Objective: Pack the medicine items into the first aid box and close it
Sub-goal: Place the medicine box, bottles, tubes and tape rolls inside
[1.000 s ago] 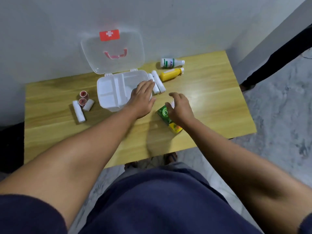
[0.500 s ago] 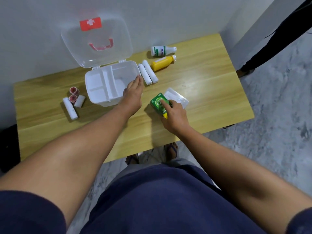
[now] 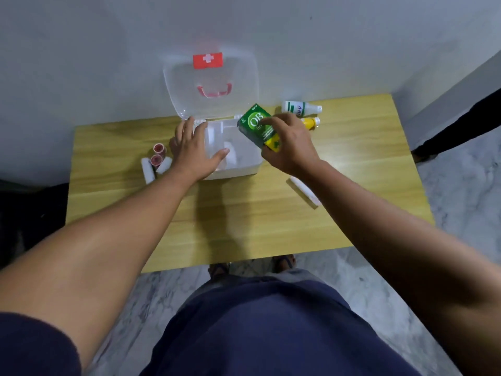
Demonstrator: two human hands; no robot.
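- The right hand is gripping a green and yellow cardboard medicine carton, holding it tilted over the right far corner of the white plastic first aid box; it is not inside yet.
- The left hand is lying open and flat across the box's left side, holding nothing, its thumb reaching over the middle.
- The carton is looking broad for the divided tray; going in tilted, it may be catching on a divider or the rim and standing proud, and then the clear hinged lid would not be shutting.
- The spread left hand is covering the left compartments, so items heading there may be bumping its fingers.
- Lying loose on the desk: a white bottle with a green label and a yellow bottle at the far right, white gauze rolls and red-cored tape rolls to the left, and a flat white packet near the right forearm. A sweeping arm may be knocking the round ones off.
- The light wood-grain desk is standing against a plain grey wall, with marbled grey flooring around it.
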